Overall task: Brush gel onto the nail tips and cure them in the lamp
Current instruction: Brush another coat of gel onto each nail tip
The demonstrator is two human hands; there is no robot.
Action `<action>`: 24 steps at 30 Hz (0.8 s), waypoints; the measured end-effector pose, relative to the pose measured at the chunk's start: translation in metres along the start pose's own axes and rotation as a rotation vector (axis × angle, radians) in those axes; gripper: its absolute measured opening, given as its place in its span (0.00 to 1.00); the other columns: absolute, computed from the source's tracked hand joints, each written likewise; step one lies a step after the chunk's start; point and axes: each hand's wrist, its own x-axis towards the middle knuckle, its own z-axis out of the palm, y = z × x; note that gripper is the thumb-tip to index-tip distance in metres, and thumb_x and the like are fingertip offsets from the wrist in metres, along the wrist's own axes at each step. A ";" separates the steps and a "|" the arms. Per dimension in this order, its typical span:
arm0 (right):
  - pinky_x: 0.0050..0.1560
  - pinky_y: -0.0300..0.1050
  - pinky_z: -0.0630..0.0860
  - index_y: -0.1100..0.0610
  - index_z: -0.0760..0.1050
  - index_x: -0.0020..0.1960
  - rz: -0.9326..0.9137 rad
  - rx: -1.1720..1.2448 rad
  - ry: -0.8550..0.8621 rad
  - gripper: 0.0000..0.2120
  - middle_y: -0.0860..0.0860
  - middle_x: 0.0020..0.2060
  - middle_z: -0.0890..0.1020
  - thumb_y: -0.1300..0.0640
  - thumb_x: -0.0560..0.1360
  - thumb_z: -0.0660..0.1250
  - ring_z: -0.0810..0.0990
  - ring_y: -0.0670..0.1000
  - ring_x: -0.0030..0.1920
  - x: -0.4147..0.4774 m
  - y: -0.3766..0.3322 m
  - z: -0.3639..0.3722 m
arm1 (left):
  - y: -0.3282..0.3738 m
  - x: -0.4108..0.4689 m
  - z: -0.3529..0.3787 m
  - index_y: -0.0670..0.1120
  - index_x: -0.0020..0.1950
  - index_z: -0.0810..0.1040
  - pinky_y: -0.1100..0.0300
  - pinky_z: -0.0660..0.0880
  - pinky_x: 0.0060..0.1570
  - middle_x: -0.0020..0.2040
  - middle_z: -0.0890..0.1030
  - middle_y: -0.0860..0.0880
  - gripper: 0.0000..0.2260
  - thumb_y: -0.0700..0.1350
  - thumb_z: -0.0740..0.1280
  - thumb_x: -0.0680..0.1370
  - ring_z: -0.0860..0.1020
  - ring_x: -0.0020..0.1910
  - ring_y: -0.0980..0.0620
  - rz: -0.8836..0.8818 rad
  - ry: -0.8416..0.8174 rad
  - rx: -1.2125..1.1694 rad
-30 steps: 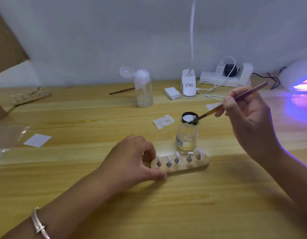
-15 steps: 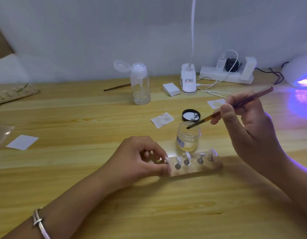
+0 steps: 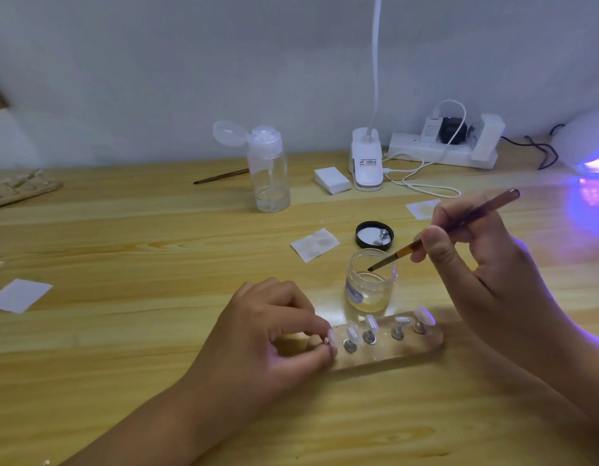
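Note:
A clear acrylic holder (image 3: 405,346) lies on the wooden table, with several pale nail tips (image 3: 372,322) standing on metal pegs. My left hand (image 3: 268,334) pinches the leftmost nail tip at the holder's left end. Just behind the holder stands an open glass jar of gel (image 3: 370,284). My right hand (image 3: 483,260) holds a thin brown brush (image 3: 459,223), and its bristle end dips into the jar's mouth. The white curing lamp (image 3: 587,146) glows violet at the far right edge.
The jar's black lid (image 3: 374,234) lies behind it. Paper wipes (image 3: 315,244) lie around, a clear pump bottle (image 3: 269,169) stands further back, and a second brush (image 3: 221,176) lies beside it. A white desk-lamp base (image 3: 367,163) and a power strip (image 3: 442,153) sit by the wall.
My right hand lowered the brush tip from above the lid into the jar. My left hand's fingers shifted from gripping the holder's end to pinching the leftmost nail tip.

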 end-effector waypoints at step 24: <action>0.51 0.44 0.72 0.46 0.67 0.51 0.012 -0.008 -0.065 0.06 0.48 0.43 0.80 0.44 0.78 0.57 0.79 0.55 0.49 -0.005 0.001 0.002 | 0.004 -0.002 0.001 0.49 0.39 0.85 0.57 0.74 0.34 0.37 0.80 0.55 0.05 0.48 0.71 0.72 0.76 0.36 0.52 0.224 0.071 0.158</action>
